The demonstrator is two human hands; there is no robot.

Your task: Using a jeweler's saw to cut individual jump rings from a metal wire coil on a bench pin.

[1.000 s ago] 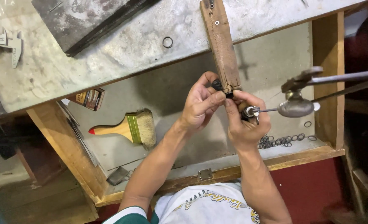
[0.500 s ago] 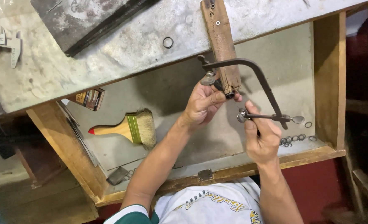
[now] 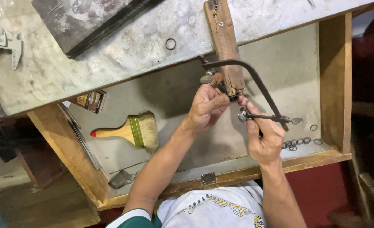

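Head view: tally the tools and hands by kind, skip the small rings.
Hands: 2, left and right
Frame saw: 1
Paintbrush: 1
Caliper: 1
Wooden bench peg: 1
Total: 6

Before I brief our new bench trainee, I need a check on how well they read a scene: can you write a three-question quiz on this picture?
1. True or false: the paintbrush lies in the open drawer.
2. Which hand holds the saw frame by its handle end? A. left hand B. right hand C. neither
3. Fill in: the left hand's fingers press a small part against the wooden ____ that juts from the bench.

Key: 1 true; 2 B; 3 peg. Loose metal rings lie in the drawer's corner, and one ring on the bench.
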